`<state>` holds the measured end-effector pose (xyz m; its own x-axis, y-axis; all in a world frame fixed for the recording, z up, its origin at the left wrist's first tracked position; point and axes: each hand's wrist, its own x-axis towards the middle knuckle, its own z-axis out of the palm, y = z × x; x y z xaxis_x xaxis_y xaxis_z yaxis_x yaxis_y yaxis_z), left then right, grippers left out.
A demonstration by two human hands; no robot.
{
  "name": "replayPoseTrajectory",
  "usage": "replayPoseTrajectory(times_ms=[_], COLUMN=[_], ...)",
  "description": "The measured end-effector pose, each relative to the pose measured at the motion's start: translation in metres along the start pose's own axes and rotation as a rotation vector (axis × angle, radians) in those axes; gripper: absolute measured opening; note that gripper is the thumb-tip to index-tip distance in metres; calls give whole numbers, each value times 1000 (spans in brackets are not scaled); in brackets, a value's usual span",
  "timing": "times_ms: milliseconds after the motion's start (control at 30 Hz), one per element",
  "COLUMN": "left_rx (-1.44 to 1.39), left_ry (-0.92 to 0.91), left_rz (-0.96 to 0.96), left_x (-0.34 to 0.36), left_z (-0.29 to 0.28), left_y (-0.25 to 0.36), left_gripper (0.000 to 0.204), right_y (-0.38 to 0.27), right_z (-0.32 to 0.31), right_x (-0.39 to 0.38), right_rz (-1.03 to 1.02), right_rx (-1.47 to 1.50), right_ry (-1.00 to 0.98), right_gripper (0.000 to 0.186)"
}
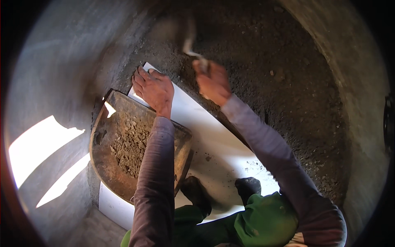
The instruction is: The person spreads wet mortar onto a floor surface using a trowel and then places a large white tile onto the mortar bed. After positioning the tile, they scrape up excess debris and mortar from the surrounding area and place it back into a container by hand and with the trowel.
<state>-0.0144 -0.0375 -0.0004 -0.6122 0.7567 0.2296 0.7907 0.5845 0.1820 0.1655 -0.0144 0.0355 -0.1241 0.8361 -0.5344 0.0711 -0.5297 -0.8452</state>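
Observation:
My right hand (213, 81) is closed round the handle of a trowel with a bent metal neck (190, 47). Motion smears its blade, held over dark, crumbly soil (255, 53). To the left, my left hand (154, 90) bears on the far end of a long white board (193, 111), its fingers bent over the edge. Below that forearm stands a worn, D-shaped pan (101, 158), partly filled with grey-brown rubble (131, 144). The forearm hides part of the pan's right side.
A curved grey wall (53, 94) rings the space, with bright sunlight patches on its left. My dark-covered feet (248, 188) rest on the white surface, which carries a few dirt crumbs. Small stones lie in the soil on the right.

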Motion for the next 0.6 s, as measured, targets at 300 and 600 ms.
replayPoseTrajectory(times_ms=[300, 600], left_rx=[-27, -426], left_ry=[-9, -293], left_rz=[44, 183], left_x=[-4, -125], left_z=[13, -36], left_y=[9, 98], left_gripper=[66, 78], right_y=[82, 37], right_z=[-48, -162], right_x=[-8, -168], right_rz=[-548, 121], right_rx=[-322, 285], right_ry=[286, 391], right_gripper=[28, 41])
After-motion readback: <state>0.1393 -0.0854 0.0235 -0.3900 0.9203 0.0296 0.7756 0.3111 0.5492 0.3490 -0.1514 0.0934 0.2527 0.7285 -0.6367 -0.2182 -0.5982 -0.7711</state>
